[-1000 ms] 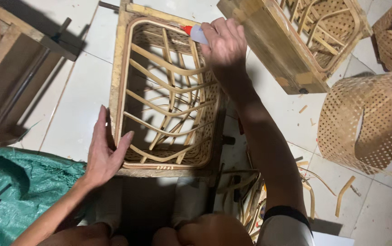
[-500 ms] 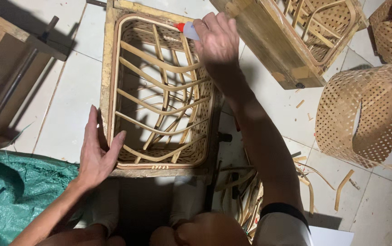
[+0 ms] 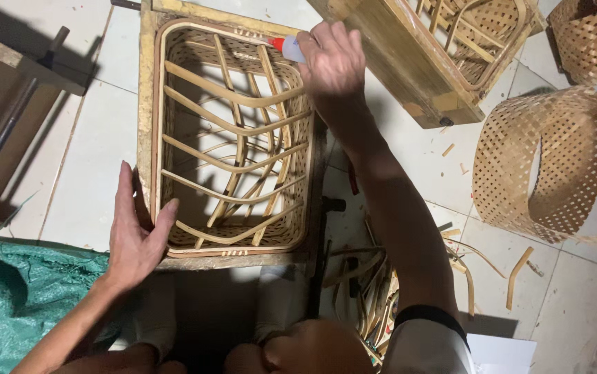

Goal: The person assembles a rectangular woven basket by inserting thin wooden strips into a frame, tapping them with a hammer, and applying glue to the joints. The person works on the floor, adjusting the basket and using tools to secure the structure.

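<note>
A square bamboo basket with curved strips sits inside a wooden frame on the tiled floor. My left hand grips the frame's near left corner, thumb over the rim. My right hand is at the basket's far right corner, shut on a small white glue bottle with a red tip pointing left at the rim.
A second framed basket lies at the top right. A loose woven bamboo band curls at the right. Bamboo strips and scraps lie by my right arm. A green tarp is at the lower left, a wooden stand at the left.
My right hand has moved the glue bottle slightly along the far rim. My left hand has stayed on the frame's near left corner.
</note>
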